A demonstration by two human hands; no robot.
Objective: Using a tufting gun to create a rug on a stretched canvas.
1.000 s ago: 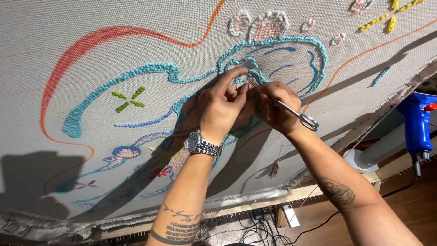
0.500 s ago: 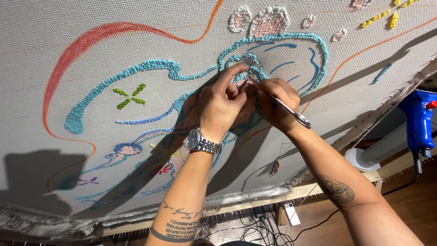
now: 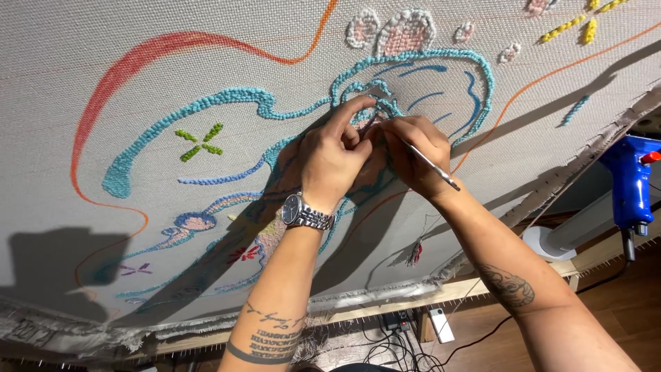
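On the stretched grey tufting cloth (image 3: 206,62), our left hand (image 3: 335,155) pinches teal yarn loops (image 3: 358,89); our right hand (image 3: 413,148) grips a thin metal tool (image 3: 434,167) (fingers closed).

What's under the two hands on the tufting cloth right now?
Teal yarn loops and blue drawn lines run in under the left hand and right hand. The right hand holds a thin metal tool. Its tip and the spot being worked are covered by fingers.

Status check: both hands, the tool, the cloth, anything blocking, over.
Left hand pinching teal yarn loops on tufting cloth. Right hand gripping slim metal tool at same spot. Nothing in the way.
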